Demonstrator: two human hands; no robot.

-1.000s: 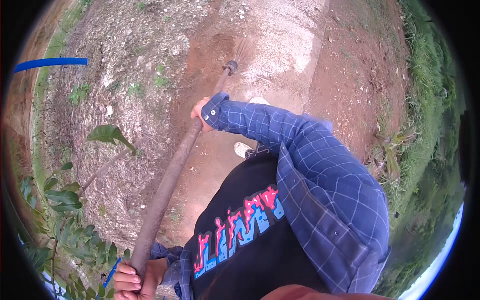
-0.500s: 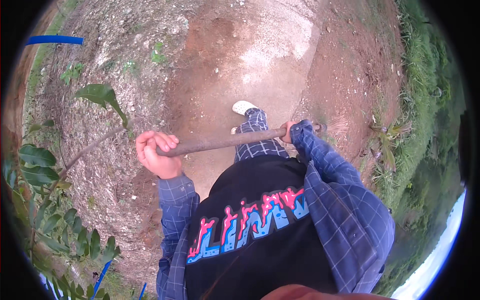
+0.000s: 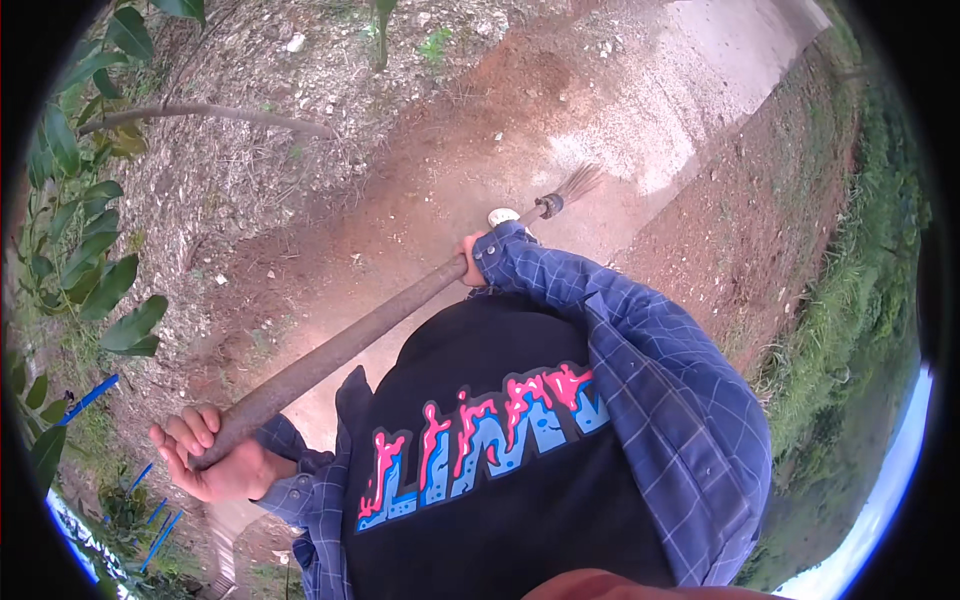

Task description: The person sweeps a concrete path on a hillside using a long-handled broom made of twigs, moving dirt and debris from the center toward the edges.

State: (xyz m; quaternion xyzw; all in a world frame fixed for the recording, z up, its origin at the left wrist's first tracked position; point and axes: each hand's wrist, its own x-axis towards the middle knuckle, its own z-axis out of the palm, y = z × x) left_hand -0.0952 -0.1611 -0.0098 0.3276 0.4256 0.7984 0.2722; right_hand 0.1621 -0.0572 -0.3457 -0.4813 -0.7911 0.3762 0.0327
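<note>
A broom (image 3: 340, 347) with a long, thick wooden handle slants across the front of my body, from lower left up to the right. My left hand (image 3: 225, 460) is curled around the handle's top end, low on the left. Farther along, close to the middle, my right hand (image 3: 472, 262) grips the handle's lower part, partly covered by its plaid cuff. Past that hand a dark binding holds thin twig bristles (image 3: 580, 182), fanned out over the pale path. One light-coloured shoe (image 3: 503, 216) shows beside the handle; my other foot is hidden.
A concrete path (image 3: 715, 60) with reddish dirt on it runs toward the upper right. Stony ground (image 3: 260, 190) lies on the left, where a leafy branch (image 3: 215, 112) reaches in. Blue bars (image 3: 90, 399) stand at lower left. Grass (image 3: 850, 290) borders the right side.
The broom has swung: its top end went down and left with my left hand, while the bristles moved forward and left. My right hand shifted left. The ground view has turned.
</note>
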